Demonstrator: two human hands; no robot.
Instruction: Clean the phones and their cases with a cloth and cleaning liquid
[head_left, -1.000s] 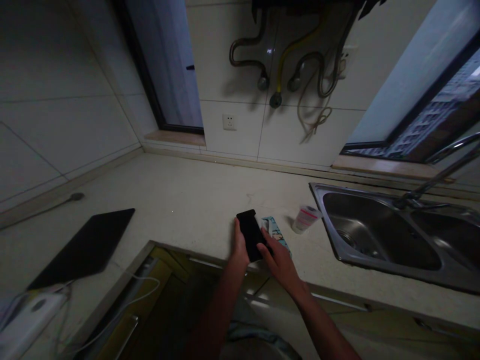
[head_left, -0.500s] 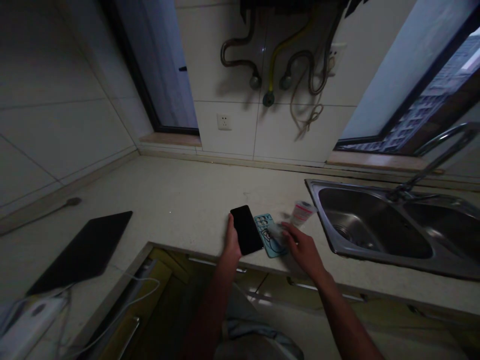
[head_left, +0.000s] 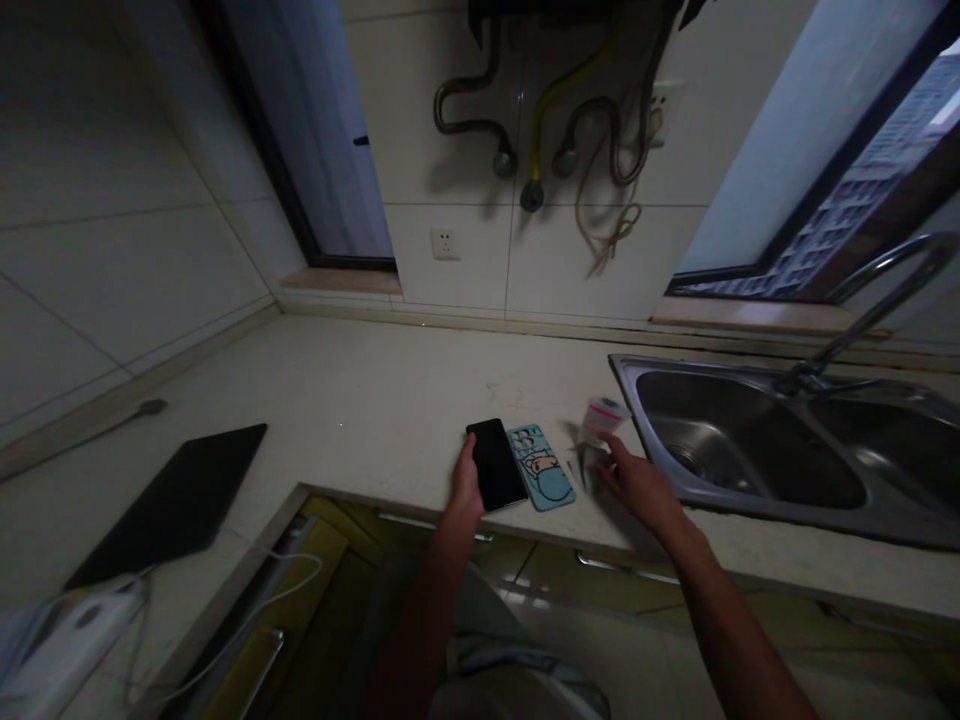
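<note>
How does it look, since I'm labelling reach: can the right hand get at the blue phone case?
Probably yes: the blue phone case lies uncovered on the counter near the right hand; only a blurred thin item shows between them.

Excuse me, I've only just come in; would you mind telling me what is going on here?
A person at a kitchen counter has a black phone in the left hand. Just right of the phone lies a light-blue phone case with a cartoon picture on it. The right hand is out by a clear cup near the sink; whether it touches the cup or holds anything is too dim and blurred to tell.
</note>
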